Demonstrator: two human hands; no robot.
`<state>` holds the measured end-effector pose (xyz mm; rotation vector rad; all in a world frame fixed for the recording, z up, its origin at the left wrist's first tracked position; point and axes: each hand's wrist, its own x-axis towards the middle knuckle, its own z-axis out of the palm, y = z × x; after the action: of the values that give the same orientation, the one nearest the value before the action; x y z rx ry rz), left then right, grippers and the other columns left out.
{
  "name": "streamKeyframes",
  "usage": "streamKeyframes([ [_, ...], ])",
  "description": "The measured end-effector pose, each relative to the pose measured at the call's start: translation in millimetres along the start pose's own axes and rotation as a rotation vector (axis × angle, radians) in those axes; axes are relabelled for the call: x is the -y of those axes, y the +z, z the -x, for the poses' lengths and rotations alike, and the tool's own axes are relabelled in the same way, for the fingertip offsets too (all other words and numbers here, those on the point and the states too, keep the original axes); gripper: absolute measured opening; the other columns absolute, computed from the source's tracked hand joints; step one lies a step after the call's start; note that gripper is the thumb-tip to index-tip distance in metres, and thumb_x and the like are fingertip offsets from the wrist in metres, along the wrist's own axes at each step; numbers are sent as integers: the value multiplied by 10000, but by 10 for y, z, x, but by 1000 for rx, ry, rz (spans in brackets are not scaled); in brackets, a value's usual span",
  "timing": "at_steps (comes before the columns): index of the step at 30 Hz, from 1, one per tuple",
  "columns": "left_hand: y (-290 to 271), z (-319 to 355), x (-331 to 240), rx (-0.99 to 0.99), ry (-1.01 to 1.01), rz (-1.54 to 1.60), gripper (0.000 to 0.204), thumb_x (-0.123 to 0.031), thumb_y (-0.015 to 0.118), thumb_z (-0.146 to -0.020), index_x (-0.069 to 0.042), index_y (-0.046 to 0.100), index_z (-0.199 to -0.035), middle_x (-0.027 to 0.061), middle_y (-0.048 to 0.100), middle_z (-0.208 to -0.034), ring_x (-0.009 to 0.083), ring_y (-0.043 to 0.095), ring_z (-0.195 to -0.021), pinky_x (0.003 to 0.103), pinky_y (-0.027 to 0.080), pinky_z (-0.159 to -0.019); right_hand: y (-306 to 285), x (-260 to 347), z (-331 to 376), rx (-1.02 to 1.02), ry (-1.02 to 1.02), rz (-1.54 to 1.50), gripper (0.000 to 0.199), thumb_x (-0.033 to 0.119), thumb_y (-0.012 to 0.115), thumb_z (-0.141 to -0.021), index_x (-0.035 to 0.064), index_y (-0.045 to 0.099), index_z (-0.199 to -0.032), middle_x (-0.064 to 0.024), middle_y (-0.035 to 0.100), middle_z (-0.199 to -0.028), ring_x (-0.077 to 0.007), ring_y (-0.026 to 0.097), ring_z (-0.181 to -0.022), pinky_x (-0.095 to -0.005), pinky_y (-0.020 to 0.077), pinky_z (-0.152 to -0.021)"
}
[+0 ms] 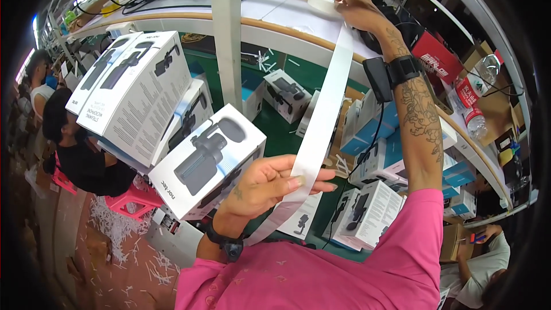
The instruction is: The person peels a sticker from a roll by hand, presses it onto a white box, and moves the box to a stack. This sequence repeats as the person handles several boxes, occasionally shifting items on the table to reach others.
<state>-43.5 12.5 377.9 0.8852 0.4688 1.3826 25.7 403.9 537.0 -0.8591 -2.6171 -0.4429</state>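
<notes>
Currently pinching white tape strip (321, 115) mid-frame with left hand (270, 186); right hand (359, 11) gripping tape roll (322, 1) on desk (287, 23), upper right; microphone boxes (206, 161) stacked left.

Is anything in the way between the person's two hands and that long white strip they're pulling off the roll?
Nothing visible. The right hand rests on the white roll on the shelf, and the left hand already grips the white strip, which hangs freely between them in front of the boxes.
</notes>
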Motion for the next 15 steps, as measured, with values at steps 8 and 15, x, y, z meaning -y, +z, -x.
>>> streamKeyframes([
  [8,-12,208,95,30,63,-44,412,-66,529,-990,147,499,-1341,304,635,-1259,379,665,-1143,428,487,-1031,212,-21,-463,154,92,-52,510,455,494,-1015,76,590,-1342,-140,613,-1249,-292,552,-1176,-463,427,-1059],
  [15,-154,998,123,130,135,-358,268,-52,564,-1006,152,623,-1169,254,702,-1157,326,705,-1076,332,538,-919,339,-417,-401,208,-120,-79,492,445,528,-993,58,622,-1282,-115,629,-1215,-267,581,-1129,-410,462,-1005],
])
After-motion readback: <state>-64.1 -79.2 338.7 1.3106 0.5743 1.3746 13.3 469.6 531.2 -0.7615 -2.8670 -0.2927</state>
